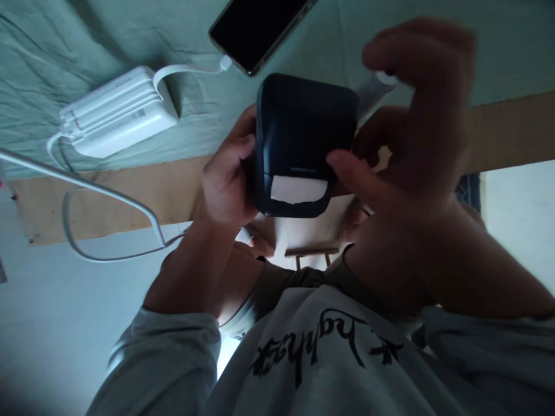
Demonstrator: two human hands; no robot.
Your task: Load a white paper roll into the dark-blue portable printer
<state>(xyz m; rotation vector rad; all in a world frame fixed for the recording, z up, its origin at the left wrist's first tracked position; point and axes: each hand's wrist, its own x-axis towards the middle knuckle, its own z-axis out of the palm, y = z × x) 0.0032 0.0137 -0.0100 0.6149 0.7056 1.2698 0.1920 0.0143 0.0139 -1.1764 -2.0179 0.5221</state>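
A dark, rounded mini printer (306, 127) is held up in front of me, with a strip of white paper (299, 189) with a torn edge showing at its near end. My left hand (229, 173) is wrapped round its left side. On the right, the thumb of my right hand (416, 127) presses the lower right edge, and curled fingers reach the side behind it. The index finger is raised and bent, blurred by motion. Beside that finger a pale, tube-like thing (376, 91) sticks out by the printer's right side; blur hides its kind.
A white power bank (124, 115) lies on the green cloth (195, 127). Its short cable runs to a dark-screened phone (258, 32). A white cable (108, 193) loops over the brown table edge (130, 196). Below are my legs and a wooden stool (312, 252).
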